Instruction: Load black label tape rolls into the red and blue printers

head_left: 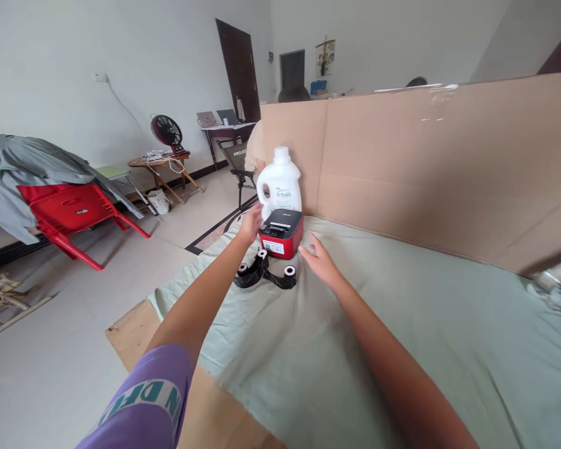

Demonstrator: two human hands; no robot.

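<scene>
Near far-left corner of tabletop (402, 318), open left hand (251, 226) and open right hand (321, 262) flanking printer (283, 236), left contact unclear; keeping palms level, clear of ribbon (249, 279), serving best.

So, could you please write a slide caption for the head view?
Left hand and right hand flank a red-and-black device, a white jug behind it and black ribbon in front.

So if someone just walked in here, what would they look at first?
Probably the little red and black printer, sitting on the pale green cloth between the person's left hand and right hand. Right behind it stands a big white jug with a handle, and black rolls with white cores lie in front. Off to the left, the bright red chair pops out too.
</scene>
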